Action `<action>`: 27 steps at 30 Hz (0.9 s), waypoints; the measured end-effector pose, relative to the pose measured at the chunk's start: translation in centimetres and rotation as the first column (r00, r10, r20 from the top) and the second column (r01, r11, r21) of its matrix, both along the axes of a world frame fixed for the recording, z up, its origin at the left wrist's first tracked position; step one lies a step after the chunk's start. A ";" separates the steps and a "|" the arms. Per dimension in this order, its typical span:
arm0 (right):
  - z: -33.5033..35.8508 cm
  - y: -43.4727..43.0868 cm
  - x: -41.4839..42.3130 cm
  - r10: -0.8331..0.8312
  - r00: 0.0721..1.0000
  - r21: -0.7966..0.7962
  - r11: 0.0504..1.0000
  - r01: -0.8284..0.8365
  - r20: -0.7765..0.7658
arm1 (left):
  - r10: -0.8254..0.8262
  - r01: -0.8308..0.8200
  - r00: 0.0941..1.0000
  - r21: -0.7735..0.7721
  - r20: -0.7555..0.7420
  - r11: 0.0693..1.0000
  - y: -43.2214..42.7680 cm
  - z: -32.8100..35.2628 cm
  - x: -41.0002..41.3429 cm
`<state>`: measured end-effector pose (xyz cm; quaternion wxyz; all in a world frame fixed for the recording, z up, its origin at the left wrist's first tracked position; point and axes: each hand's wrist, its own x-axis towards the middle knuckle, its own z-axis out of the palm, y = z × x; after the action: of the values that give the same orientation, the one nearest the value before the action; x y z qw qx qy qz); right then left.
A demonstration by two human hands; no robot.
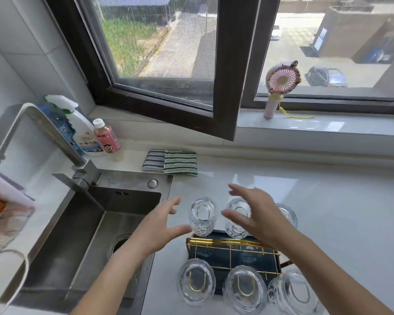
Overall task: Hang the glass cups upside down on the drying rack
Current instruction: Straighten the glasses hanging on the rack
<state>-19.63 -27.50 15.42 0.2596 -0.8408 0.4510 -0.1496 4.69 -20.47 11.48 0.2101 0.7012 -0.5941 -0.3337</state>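
Note:
A gold wire drying rack (231, 251) with a dark tray stands on the white counter in front of me. Several clear glass cups hang on it upside down: a far row (203, 215) and a near row (197, 281). The far-right cup (288, 214) is partly hidden behind my right hand. My left hand (159, 226) hovers open just left of the far-left cup, fingers spread, not touching it. My right hand (257, 212) is open above the far-middle cup (236, 226), holding nothing.
A steel sink (82, 237) with a tall tap (32, 123) lies to the left. Behind it stand a spray bottle (84, 133) and a pink drink bottle (106, 138). Striped cloths (171, 161) lie at the back. An open window frame (223, 105) juts over the counter; a pink fan (280, 87) stands on the sill.

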 end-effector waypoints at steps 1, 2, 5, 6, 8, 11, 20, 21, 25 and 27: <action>0.5 1.0 -1.0 -0.045 0.994 -0.017 0.999 0.047 0.100 | 0.044 -0.046 0.999 -0.074 -0.024 0.996 1.2 0.5 0.2; 0.9 2.2 -2.1 -0.076 0.979 -0.047 0.995 0.086 0.191 | 0.092 -0.102 0.993 -0.149 -0.072 0.983 2.5 0.9 0.2; 1.4 6.5 -4.9 -0.068 0.945 -0.158 0.980 0.124 0.318 | 0.140 -0.183 0.966 -0.191 -0.218 0.964 6.9 1.4 -0.5; 1.4 7.8 -5.5 -0.046 0.950 -0.188 0.976 0.109 0.309 | 0.089 -0.123 0.971 -0.147 -0.222 0.981 8.0 1.2 -1.1; 0.7 10.1 -6.1 0.042 0.979 -0.285 0.958 0.017 0.199 | -0.038 0.033 0.987 -0.031 -0.158 0.999 9.7 0.4 -2.8; -1.5 12.0 -5.8 0.044 0.984 -0.356 0.929 -0.104 -0.171 | -0.064 0.068 0.994 0.050 -0.088 0.996 10.8 -1.2 -4.8; -3.9 12.2 -4.9 -0.046 0.933 -0.250 0.967 -0.048 -0.357 | 0.085 -0.077 0.987 0.060 -0.139 0.995 11.1 -1.7 -5.5; -3.7 12.1 -4.9 -0.045 0.932 -0.234 0.971 -0.043 -0.358 | 0.083 -0.076 0.987 0.055 -0.134 0.996 11.1 -1.7 -5.5; -3.4 12.0 -4.8 -0.030 0.933 -0.222 0.974 -0.054 -0.359 | 0.090 -0.083 0.987 0.056 -0.137 0.995 11.2 -1.5 -5.6; -3.1 12.0 -4.7 -0.017 0.930 -0.202 0.977 -0.062 -0.368 | 0.096 -0.090 0.987 0.056 -0.129 0.994 11.3 -1.5 -5.7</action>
<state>-24.34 -15.46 12.32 0.0819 -0.8817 0.4634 -0.0333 -1.02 -9.20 9.96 0.2468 0.7096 -0.5370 -0.3838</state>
